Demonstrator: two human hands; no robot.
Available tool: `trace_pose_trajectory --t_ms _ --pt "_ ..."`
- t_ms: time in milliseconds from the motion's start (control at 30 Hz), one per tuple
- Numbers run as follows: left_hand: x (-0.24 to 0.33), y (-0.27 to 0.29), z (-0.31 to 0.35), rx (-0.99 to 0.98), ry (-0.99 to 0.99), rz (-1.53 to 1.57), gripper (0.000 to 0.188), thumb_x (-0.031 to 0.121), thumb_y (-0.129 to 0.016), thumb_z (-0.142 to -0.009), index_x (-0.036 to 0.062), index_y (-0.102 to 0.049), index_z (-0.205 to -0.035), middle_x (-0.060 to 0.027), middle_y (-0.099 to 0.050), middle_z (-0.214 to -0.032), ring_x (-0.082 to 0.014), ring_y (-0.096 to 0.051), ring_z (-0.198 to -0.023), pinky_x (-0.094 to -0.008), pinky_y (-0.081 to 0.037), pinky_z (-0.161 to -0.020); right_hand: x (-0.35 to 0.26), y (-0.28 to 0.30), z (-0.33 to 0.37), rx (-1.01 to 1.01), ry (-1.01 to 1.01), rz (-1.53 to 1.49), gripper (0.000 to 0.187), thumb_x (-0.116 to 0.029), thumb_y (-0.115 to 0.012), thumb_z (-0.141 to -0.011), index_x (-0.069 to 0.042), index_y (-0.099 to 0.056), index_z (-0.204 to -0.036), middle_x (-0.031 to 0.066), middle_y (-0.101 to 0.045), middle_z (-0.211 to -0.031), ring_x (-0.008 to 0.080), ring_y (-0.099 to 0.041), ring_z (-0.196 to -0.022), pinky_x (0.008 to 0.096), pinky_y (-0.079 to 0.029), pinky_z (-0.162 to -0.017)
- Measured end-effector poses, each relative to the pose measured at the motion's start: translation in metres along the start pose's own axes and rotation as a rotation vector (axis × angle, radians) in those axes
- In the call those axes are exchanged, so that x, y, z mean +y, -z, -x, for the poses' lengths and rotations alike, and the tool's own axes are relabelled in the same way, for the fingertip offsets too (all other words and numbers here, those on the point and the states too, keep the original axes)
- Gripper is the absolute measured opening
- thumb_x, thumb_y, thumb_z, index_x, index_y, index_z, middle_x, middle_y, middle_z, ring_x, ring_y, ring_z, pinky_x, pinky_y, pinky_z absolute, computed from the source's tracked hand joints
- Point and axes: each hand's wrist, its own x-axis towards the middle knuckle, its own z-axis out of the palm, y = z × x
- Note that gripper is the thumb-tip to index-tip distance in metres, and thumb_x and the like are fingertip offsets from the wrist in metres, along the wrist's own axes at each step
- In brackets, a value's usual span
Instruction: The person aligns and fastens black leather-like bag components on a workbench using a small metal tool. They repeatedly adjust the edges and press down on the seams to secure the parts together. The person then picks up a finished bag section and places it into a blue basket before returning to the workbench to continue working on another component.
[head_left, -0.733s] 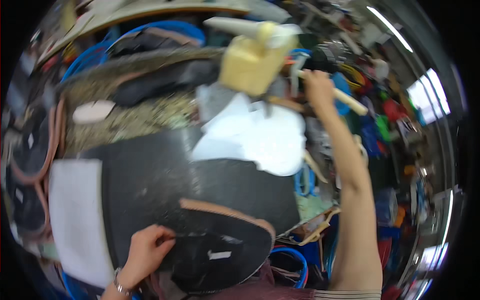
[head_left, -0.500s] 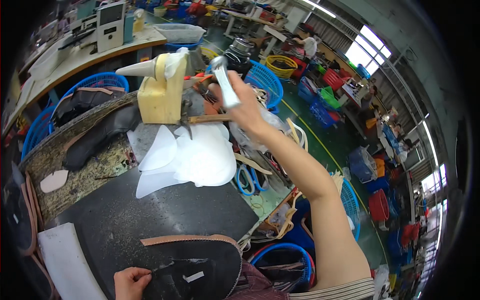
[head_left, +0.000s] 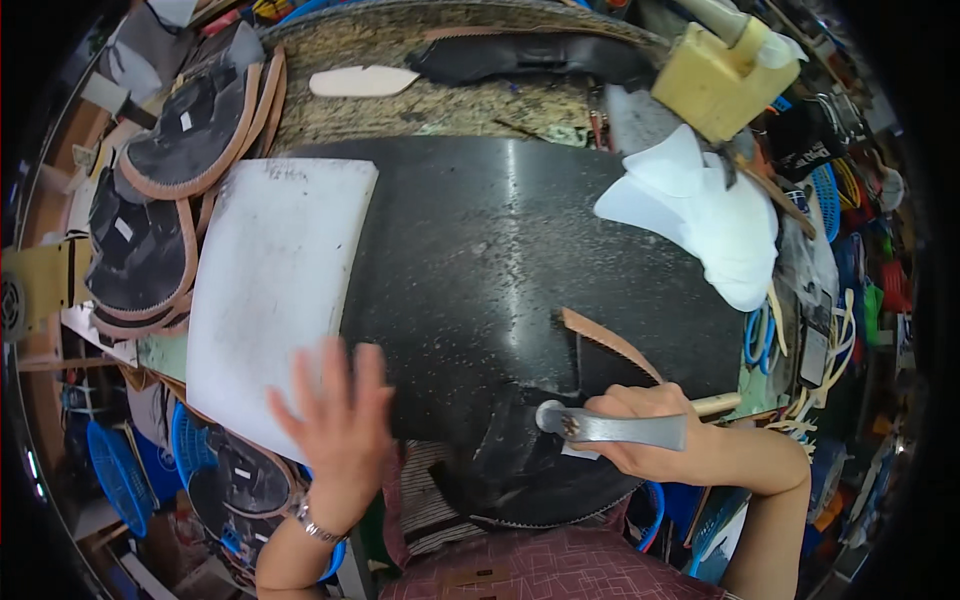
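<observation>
My right hand (head_left: 642,400) grips a hammer (head_left: 635,430) with a silver metal head and a pale wooden handle. Its round face is over a black shoe-upper piece (head_left: 530,490) with a tan strip along one edge; I cannot tell whether it touches. The piece lies at the table's front, partly covered by my hand and the hammer, beside a small white label. My left hand (head_left: 340,420), slightly blurred, has its fingers spread near the front right corner of a white board (head_left: 280,280). Nothing is in it.
Black worktop (head_left: 450,240) spans the middle. Stacked black uppers (head_left: 190,130) stand left. White sheet pieces (head_left: 690,200) lie far right under a second hammer (head_left: 765,185), near a yellow container (head_left: 705,85) and blue-handled scissors (head_left: 760,335). A blue basket (head_left: 118,475) is below left.
The view has swung down and left onto the worktop. My right hand has brought its hammer from beside the yellow container to the upper. My left hand has left the upper and spread its fingers.
</observation>
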Motion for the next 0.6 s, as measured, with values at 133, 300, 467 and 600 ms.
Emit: trace_pose_trajectory --t_ms 133,300,467,600 --pt "-0.045 -0.008 0.025 -0.185 0.121 0.053 0.053 0.01 -0.06 -0.081 0.0047 -0.045 -0.131 -0.0218 -0.035 -0.141 -0.0423 -0.031 -0.13 -0.0549 -0.024 -0.105 -0.002 0.001 0.003 0.002 0.033 0.027 0.019 -0.022 -0.066 -0.081 -0.007 -0.055 -0.085 0.0052 -0.046 -0.061 0.0194 -0.054 -0.048 0.032 -0.042 -0.042" --pt "-0.029 0.016 0.001 -0.121 0.052 0.313 0.052 0.004 -0.063 -0.077 0.0014 -0.049 -0.127 -0.0222 -0.044 -0.133 -0.0389 -0.04 -0.124 -0.0523 -0.03 -0.102 0.003 0.003 0.007 -0.06 0.047 0.032 0.022 -0.013 -0.066 -0.072 -0.006 -0.053 -0.089 0.0064 -0.044 -0.063 0.0205 -0.054 -0.05 0.0322 -0.043 -0.043" --pt "0.031 0.007 -0.068 -0.457 -0.157 1.287 0.027 0.007 -0.069 -0.073 0.0021 -0.061 -0.098 -0.0112 -0.06 -0.089 -0.0289 -0.061 -0.08 -0.0362 -0.051 -0.067 0.001 0.007 0.002 -0.08 0.102 0.074 0.032 -0.014 -0.067 -0.065 -0.005 -0.053 -0.092 0.0062 -0.044 -0.065 0.0201 -0.055 -0.051 0.0318 -0.043 -0.044" --pt "0.034 -0.018 -0.078 -0.449 -0.358 1.176 0.019 0.004 -0.07 -0.072 0.0036 -0.063 -0.089 -0.0075 -0.06 -0.08 -0.0233 -0.06 -0.069 -0.0316 -0.049 -0.058 0.002 0.021 -0.007 -0.104 0.114 0.098 0.036 -0.015 -0.067 -0.063 -0.005 -0.053 -0.095 0.0057 -0.044 -0.066 0.0199 -0.055 -0.052 0.0315 -0.044 -0.045"
